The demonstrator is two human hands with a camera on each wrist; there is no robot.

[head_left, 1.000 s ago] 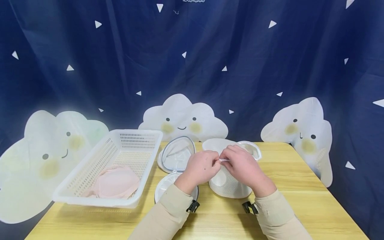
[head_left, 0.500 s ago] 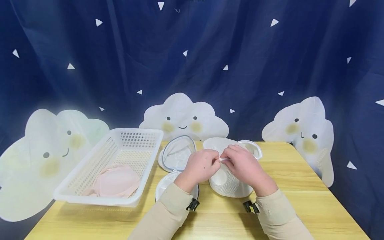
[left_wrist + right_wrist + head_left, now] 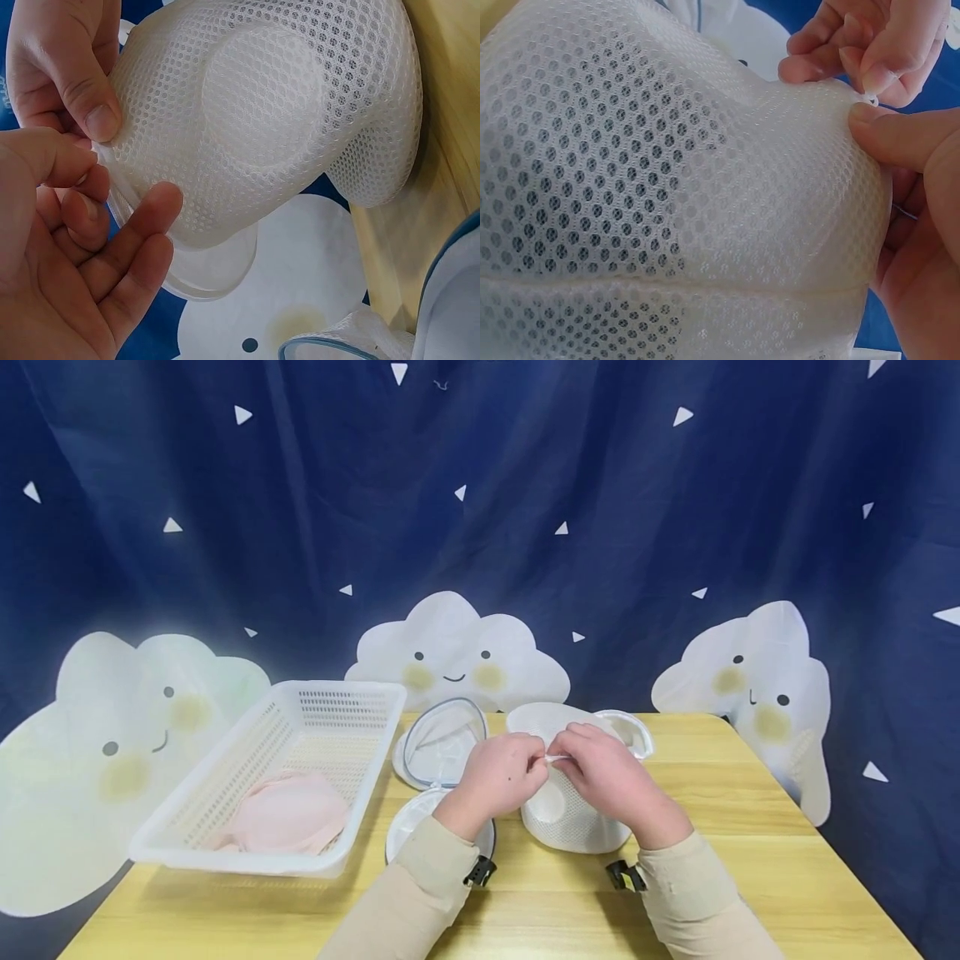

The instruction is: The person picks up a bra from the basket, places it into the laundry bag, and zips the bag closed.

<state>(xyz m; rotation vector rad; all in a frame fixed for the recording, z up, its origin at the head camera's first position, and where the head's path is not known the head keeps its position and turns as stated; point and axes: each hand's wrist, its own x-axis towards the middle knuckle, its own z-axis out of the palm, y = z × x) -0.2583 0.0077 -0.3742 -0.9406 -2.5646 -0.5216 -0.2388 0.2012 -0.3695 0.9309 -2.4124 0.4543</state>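
A white mesh laundry bag (image 3: 573, 822) with a rounded body stands on the wooden table, held at its upper edge by both hands. My left hand (image 3: 504, 777) pinches at the edge with thumb and forefinger, its other fingers spread against the mesh in the left wrist view. Just beside those fingertips, my right hand (image 3: 603, 772) grips the edge, thumb on the outer mesh (image 3: 780, 195). A short white strip (image 3: 557, 759) shows between the two hands. A round white-rimmed flap (image 3: 632, 732) sticks out behind the right hand.
A white plastic basket (image 3: 393, 727) at left holds a pale pink bra (image 3: 288, 814). Between basket and hands lies another mesh bag with a dark-rimmed flap (image 3: 447, 747) raised, partly behind the left forearm. A dark blue curtain (image 3: 480, 485) hangs beyond the wooden table (image 3: 757, 877).
Both hands stay at the bag's edge with nearly the same hold. The view has shifted slightly; the bag, basket and bra keep their places.
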